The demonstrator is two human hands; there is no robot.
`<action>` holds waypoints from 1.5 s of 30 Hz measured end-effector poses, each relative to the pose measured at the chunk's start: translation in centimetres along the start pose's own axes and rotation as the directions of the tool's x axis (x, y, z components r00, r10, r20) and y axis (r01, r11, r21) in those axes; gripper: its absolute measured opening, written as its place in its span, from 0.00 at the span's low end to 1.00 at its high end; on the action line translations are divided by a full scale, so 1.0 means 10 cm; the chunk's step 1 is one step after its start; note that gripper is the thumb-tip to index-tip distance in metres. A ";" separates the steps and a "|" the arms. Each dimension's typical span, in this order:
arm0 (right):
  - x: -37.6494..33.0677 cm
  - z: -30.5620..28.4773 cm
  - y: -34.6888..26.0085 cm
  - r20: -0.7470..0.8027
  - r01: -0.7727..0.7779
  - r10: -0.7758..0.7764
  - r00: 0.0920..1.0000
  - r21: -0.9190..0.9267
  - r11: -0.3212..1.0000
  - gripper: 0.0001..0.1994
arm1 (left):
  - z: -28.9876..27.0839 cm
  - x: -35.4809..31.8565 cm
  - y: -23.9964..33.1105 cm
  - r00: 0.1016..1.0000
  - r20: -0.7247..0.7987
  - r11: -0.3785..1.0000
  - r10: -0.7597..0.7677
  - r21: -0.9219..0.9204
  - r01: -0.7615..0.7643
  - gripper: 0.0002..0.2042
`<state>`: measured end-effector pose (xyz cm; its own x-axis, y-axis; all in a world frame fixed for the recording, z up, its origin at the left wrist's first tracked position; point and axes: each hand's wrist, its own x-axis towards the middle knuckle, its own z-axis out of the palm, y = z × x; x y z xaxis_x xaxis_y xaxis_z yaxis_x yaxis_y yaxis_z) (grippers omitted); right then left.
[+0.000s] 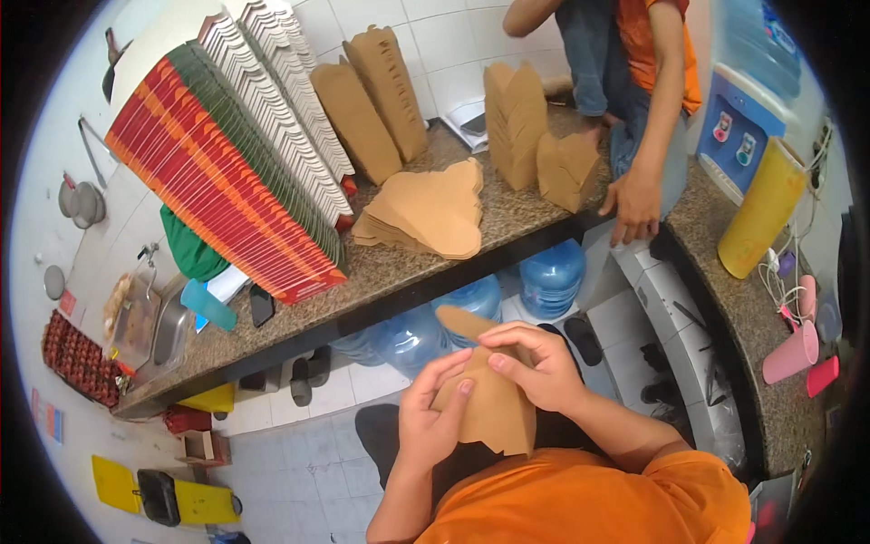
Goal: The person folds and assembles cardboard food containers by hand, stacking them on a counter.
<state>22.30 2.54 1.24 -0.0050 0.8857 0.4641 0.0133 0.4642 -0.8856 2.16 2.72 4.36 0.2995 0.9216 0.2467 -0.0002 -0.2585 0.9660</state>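
Note:
Above my lap I hold a brown cardboard blank (498,417) with both hands. My left hand (433,410) grips its left side, thumb laid on the near face. At the upper right, my right hand (541,367) pinches it, with a rounded flap (467,322) sticking out beyond the fingers. On the counter ahead lies a flat pile of brown cardboard blanks (426,210). Behind it, nested brown folded cartons stand in upright stacks (358,122), and more brown cartons (517,127) stand to the right beside a shorter stack (566,172).
Tall stacks of red printed boxes (227,181) fill the counter's left part. A person sits on the counter (362,258) at the far right, one hand (637,204) hanging by its edge. Blue water jugs (551,276) stand beneath. A yellow roll (763,208) and pink cup (790,354) are right.

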 end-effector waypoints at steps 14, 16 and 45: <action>0.07 0.14 0.07 0.130 -0.246 0.220 0.967 0.254 0.935 0.11 | -0.27 -0.01 -0.32 0.973 0.212 0.822 -0.089 -0.537 0.192 0.23; 0.07 0.17 0.04 0.126 -0.297 0.275 0.953 0.224 0.928 0.08 | -0.26 0.01 -0.28 0.981 0.173 0.830 -0.091 -0.531 0.171 0.23; 0.28 0.05 -0.10 0.142 0.221 -0.183 0.973 -0.340 0.914 0.07 | -0.21 0.21 -0.13 0.988 -0.141 0.995 0.059 0.094 -0.046 0.11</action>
<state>21.82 4.52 3.42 -0.1488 0.7771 0.6116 0.3511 0.6197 -0.7020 0.80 5.58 3.77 0.1617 0.9365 0.3113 0.0757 -0.3263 0.9422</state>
